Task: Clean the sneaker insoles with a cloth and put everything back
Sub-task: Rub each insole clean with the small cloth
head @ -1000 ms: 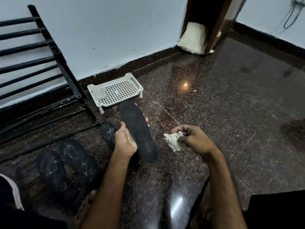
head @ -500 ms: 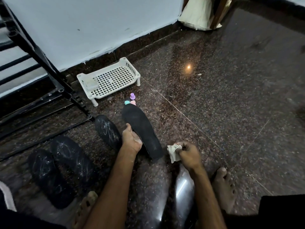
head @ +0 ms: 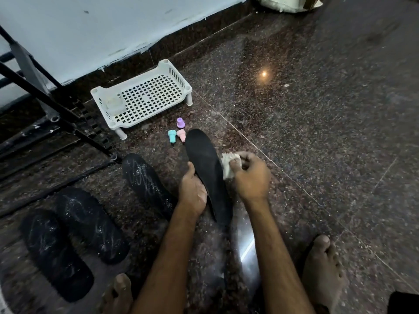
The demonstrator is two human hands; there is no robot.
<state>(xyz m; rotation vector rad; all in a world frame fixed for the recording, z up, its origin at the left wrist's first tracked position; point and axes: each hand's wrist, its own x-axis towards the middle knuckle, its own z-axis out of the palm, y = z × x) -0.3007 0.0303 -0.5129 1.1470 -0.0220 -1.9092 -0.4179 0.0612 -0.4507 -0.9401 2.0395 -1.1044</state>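
My left hand (head: 192,192) grips a black insole (head: 205,164) by its near left edge, holding it tilted above the floor. My right hand (head: 250,175) holds a crumpled white cloth (head: 227,165) and presses it against the insole's right edge. Three more black insoles lie on the floor, streaked with white dust: one (head: 146,183) just left of my left hand, two others (head: 90,223) (head: 54,252) at the lower left.
A white perforated plastic tray (head: 145,96) stands on short legs near the wall. Three small caps, purple (head: 180,123), teal (head: 172,135) and pink (head: 181,134), lie beyond the insole's tip. A black metal rack (head: 45,98) fills the left. My bare feet (head: 324,266) rest on the granite floor.
My right hand has moved up and left with the cloth, from the floor side to the insole's right edge. My view has tilted further down.
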